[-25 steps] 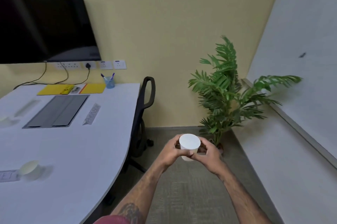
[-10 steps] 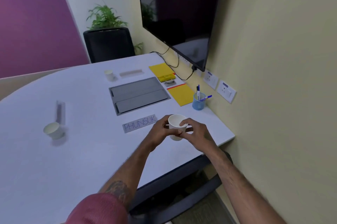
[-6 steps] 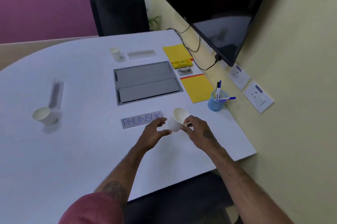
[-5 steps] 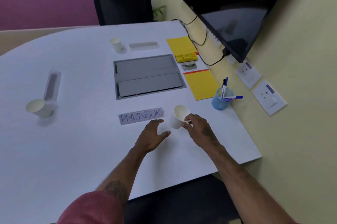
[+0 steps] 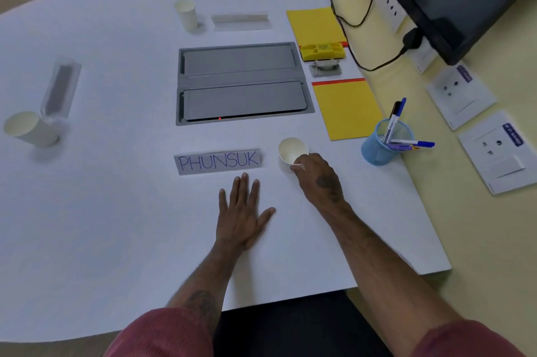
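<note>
— White meeting-room table (image 5: 116,211) across the whole view, yellow wall off to the right. Where does the cup sit in all that?

— The small white paper cup (image 5: 291,149) stands mouth up, just right of the grey name card lettered PHUNSUK (image 5: 218,161) and well left of the blue mesh pen holder (image 5: 383,145).

— Which hand has it?

— The right hand (image 5: 318,179). Its fingers (image 5: 305,163) are curled round the cup's near, right-hand wall, low down. The thumb is hidden.

— And the other?

— The left hand (image 5: 242,214) lies flat on the table, fingers straight and a little spread, holding nothing. Its fingertips point at the name card and stop just short of it.

— So the cup lies which way from that left hand?

— Ahead and to the right, apart from it. Only the right hand is on the cup, so the coming move looks like its job.

— Is the cup set down?

— Its axis looks upright and the base seems to meet the table, but the hand hides the near bottom edge, so I cannot tell. I'd say letting go comes next: fingers opening and drawing back to the near right, not nudging the cup towards the card.
</note>
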`<state>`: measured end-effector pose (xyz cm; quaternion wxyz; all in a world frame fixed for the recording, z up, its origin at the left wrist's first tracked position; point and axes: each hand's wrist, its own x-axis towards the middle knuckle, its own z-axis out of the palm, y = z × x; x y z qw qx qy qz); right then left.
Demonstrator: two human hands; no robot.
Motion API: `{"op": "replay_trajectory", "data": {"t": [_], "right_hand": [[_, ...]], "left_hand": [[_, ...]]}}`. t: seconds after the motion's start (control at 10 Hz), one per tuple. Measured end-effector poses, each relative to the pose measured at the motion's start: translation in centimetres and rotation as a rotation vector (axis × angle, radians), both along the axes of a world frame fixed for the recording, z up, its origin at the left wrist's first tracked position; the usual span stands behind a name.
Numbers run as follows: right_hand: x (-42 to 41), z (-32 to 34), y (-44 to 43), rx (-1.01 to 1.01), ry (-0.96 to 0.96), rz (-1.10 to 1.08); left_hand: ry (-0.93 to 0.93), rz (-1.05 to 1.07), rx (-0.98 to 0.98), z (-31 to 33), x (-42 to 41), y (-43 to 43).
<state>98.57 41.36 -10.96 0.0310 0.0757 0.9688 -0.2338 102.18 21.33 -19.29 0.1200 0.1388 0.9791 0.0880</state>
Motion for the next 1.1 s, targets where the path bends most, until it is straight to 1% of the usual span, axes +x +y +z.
{"op": "replay_trajectory", "data": {"t": [0.3,0.5,0.7,0.8,0.9,1.0,1.1], "right_hand": [[-2.0,-0.4,-0.8,0.055,-0.002,0.031],[-2.8,-0.5,-1.3,0.1,-0.017,0.029],[-2.2,-0.5,-0.7,0.036,-0.036,0.03],[-1.4,0.1,-0.7,0.104,-0.026,0.013],[-0.1,1.1,-1.0,0.138,0.041,-0.036],[1.5,3.0,-1.5,0.196,0.116,-0.004],[3.0,4.5,-2.8,0.227,0.138,0.052]], "left_hand": [[0.035,0.018,-0.001,-0.3,0.3,0.1],[0.01,0.011,-0.013,-0.3,0.1,0.1],[-0.052,0.0,0.011,0.1,-0.1,-0.1],[-0.128,-0.033,0.024,0.9,-0.6,-0.5],[-0.124,-0.068,-0.022,2.3,-0.6,-1.4],[-0.058,-0.097,-0.075,4.9,-0.6,-2.9],[0.018,-0.11,-0.069,7.7,-0.5,-4.5]]}}
